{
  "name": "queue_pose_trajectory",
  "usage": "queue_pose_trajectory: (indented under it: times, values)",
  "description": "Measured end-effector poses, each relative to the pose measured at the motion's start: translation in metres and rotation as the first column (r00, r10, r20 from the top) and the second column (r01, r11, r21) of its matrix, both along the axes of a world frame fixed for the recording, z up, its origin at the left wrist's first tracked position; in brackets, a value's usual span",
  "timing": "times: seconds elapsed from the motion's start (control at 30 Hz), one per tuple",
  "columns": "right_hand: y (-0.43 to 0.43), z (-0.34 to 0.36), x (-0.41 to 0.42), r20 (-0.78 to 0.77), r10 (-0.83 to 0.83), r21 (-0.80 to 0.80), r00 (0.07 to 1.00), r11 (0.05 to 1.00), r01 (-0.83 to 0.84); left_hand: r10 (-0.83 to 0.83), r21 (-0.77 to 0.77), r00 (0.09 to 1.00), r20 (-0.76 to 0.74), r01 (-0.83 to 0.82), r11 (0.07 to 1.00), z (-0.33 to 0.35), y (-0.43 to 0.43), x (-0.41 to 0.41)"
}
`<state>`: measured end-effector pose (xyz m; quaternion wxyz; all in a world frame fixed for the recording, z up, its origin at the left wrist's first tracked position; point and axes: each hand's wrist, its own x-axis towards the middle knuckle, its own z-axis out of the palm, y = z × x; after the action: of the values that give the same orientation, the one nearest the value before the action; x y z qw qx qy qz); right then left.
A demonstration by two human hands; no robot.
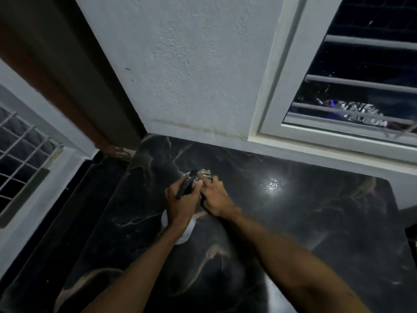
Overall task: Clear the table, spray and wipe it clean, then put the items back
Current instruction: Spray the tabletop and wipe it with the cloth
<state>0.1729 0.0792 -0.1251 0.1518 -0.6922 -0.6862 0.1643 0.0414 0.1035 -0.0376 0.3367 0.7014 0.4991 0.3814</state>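
Evidently the spraying step: at frame centre the left hand point(180, 204) grips the spray bottle point(188, 231), nozzle by the cloth point(204, 173) pinched in the right hand point(216, 197), above the dark table point(316, 222). Next, probably, wiping: cloth pressed flat.

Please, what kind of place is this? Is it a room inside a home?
Probably a room in a home, at night. A dark marble-patterned table stands against a white plastered wall, below a barred window with darkness outside. The left hand holds a spray bottle.
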Motion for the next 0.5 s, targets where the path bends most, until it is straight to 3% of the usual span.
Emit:
queue_pose_trajectory:
  times: [0.07, 0.13, 0.17, 0.3, 0.4, 0.43, 0.5]
  values:
    - [0.026, -0.001, 0.041, 0.022, -0.217, -0.019, 0.976, 0.976, 0.218, -0.004, 0.009, 1.0, -0.007, 0.004, 1.0, -0.003, 0.016, 0.004]
    - [0.024, 0.0, 0.087, 0.061, -0.464, -0.044, 0.884, 0.883, 0.467, -0.015, 0.018, 1.0, -0.008, 0.015, 1.0, -0.003, 0.025, 0.008]
    - [0.01, -0.001, 0.106, 0.094, -0.511, -0.043, 0.855, 0.855, 0.516, -0.027, 0.011, 1.0, 0.0, 0.027, 1.0, -0.005, 0.028, 0.01]
    - [-0.08, -0.008, 0.164, 0.194, -0.423, -0.058, 0.885, 0.896, 0.441, -0.089, 0.004, 0.996, 0.028, 0.089, 0.996, -0.006, 0.019, 0.024]
    - [-0.1, 0.0, 0.193, 0.177, -0.758, -0.109, 0.628, 0.619, 0.778, -0.124, 0.009, 0.991, 0.057, 0.124, 0.992, -0.003, -0.002, 0.038]
    - [-0.101, 0.002, 0.187, 0.174, -0.755, -0.098, 0.632, 0.625, 0.774, -0.145, 0.026, 0.988, 0.051, 0.144, 0.989, -0.002, -0.009, 0.043]
    - [-0.112, 0.0, 0.154, 0.119, -0.574, -0.053, 0.81, 0.811, 0.583, -0.169, 0.031, 0.985, 0.029, 0.168, 0.985, -0.006, -0.027, 0.052]
